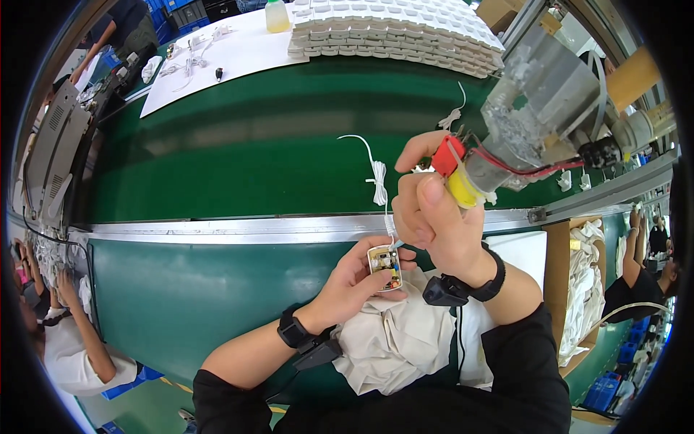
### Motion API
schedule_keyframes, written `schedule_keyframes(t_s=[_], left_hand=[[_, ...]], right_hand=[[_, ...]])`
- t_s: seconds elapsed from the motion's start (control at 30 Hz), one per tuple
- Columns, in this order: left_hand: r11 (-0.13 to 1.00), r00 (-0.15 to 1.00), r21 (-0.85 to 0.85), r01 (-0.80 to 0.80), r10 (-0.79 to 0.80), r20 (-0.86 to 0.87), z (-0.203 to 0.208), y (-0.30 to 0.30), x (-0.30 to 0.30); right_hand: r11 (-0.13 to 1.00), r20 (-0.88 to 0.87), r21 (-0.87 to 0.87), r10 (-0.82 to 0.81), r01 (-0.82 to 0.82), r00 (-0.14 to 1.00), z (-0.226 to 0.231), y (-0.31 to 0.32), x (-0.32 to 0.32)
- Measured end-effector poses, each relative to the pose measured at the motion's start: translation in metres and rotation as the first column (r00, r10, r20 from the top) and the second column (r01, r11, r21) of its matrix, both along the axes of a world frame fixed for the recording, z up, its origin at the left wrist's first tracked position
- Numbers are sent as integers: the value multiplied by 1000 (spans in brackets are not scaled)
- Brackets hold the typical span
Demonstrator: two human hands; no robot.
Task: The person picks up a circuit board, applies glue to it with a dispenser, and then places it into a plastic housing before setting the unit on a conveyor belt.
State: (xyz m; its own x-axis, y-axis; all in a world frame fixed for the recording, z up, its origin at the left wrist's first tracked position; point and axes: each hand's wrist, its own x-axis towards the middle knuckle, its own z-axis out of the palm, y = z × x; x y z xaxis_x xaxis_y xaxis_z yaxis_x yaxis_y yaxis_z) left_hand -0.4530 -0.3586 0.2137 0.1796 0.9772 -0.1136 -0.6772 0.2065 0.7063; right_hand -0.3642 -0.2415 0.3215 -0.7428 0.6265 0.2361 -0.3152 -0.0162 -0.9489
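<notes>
My left hand [347, 286] holds a small white adapter housing [385, 269], open side up, with its circuit board showing and my thumb over its lower part. From the housing's top end a white cable [379, 184], tied in a bundle, runs away across the metal rail. My right hand [441, 217] is closed around the lower end of a hanging glue dispenser [517, 123], a grey body crusted with clear clumps. A red block [448, 155] and a yellow band [464, 189] show at my fingers. Beneath this hand a light blue tip [397, 245] reaches the housing's upper edge.
A beige cloth [397, 336] lies under my hands. Across the green belt [231, 152] are stacked white trays [397, 43], a bottle of yellowish liquid [277, 16] and a white board [238, 61] with cables. A carton [557, 253] of cloth stands right. A co-worker's arm [90, 347] is left.
</notes>
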Motion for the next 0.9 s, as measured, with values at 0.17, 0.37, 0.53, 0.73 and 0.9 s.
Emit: schedule_keyframes(t_s=[0.17,0.37,0.53,0.73,0.9], left_hand=[[996,998,-74,-53,54,21,2,1,-2],[973,967,-132,-188,207,147,4,1,-7],[977,964,-97,-192,206,167,1,0,-8],[980,964,-92,-175,190,187,0,0,-8],[989,940,-78,-122,141,311,3,2,-6]], right_hand=[[1000,9,3,-10,10,1000,1,-6,3],[998,-12,-3,64,-64,998,-4,-13,3],[998,8,1,61,-61,998,-5,-15,4],[999,3,11,41,-41,999,-5,-15,4],[999,10,11,38,-38,999,-4,-17,6]])
